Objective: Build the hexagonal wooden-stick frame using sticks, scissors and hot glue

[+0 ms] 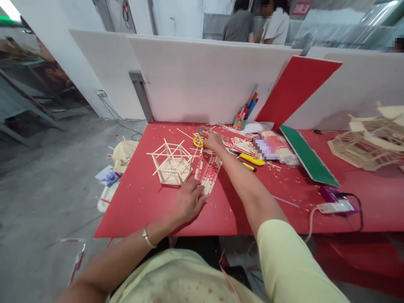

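Observation:
My right hand (214,142) reaches to the back of the red table, its fingers drawn together against the side of the yellow-handled scissors (198,141); the fingertips are partly hidden. Below it, a row of thin wooden sticks (211,176) lies side by side on the table. My left hand (188,201) rests near the front ends of these sticks, fingers stretched out and apart, gripping nothing. Just beyond it, to the left, stands a six-sided frame of glued sticks (173,166) with crossed sticks on top.
Loose sticks (243,145), a yellow cutter (251,159) and a pen cup (239,123) lie to the right. Farther right are a green board (311,155), a power strip (337,206) and a larger stick model (362,145). White panels (214,80) stand behind; two people are beyond.

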Demonstrator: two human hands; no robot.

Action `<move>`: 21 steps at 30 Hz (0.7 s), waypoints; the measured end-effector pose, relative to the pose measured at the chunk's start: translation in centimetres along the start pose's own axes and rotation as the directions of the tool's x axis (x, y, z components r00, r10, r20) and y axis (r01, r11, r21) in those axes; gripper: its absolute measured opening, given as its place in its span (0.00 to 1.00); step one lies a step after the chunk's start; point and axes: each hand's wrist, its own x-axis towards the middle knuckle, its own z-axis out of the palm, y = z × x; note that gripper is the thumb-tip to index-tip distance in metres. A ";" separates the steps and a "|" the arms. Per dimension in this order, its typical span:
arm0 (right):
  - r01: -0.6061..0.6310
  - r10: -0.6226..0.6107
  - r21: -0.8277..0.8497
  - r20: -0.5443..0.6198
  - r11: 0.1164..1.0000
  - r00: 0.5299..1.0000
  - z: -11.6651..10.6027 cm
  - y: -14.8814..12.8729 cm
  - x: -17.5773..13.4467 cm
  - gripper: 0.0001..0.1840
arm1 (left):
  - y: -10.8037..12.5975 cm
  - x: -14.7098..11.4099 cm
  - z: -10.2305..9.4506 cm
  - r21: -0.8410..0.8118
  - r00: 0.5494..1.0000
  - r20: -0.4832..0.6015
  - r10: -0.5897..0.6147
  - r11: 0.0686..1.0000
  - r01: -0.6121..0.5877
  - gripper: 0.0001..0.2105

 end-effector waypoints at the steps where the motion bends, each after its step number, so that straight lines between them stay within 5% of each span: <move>1: 0.020 -0.020 -0.002 -0.016 1.000 1.000 0.1 0.3 -0.3 0.22 | -0.5 -0.6 -1.0 -0.012 0.998 -0.038 -0.042 0.999 0.042 0.14; 4: 0.079 -0.079 -0.002 -0.018 0.997 0.997 0.6 1.1 -1.8 0.19 | -2.5 -1.6 -3.2 0.085 0.964 -0.069 -0.257 0.961 0.262 0.14; 9: 0.127 -0.127 -0.020 0.011 0.992 0.992 1.9 0.9 -4.3 0.17 | -4.8 -0.1 -4.1 0.268 0.826 -0.042 -0.562 0.790 0.551 0.19; 15: 0.041 -0.043 -0.041 -0.030 0.998 0.999 1.8 -0.7 -1.1 0.21 | -4.8 2.1 -3.7 0.147 0.756 0.028 -0.654 0.751 0.644 0.20; 21: -0.023 0.024 -0.042 0.010 0.999 1.000 1.6 -1.8 4.0 0.25 | -6.5 1.6 -3.9 -0.048 0.795 0.092 -0.600 0.795 0.605 0.23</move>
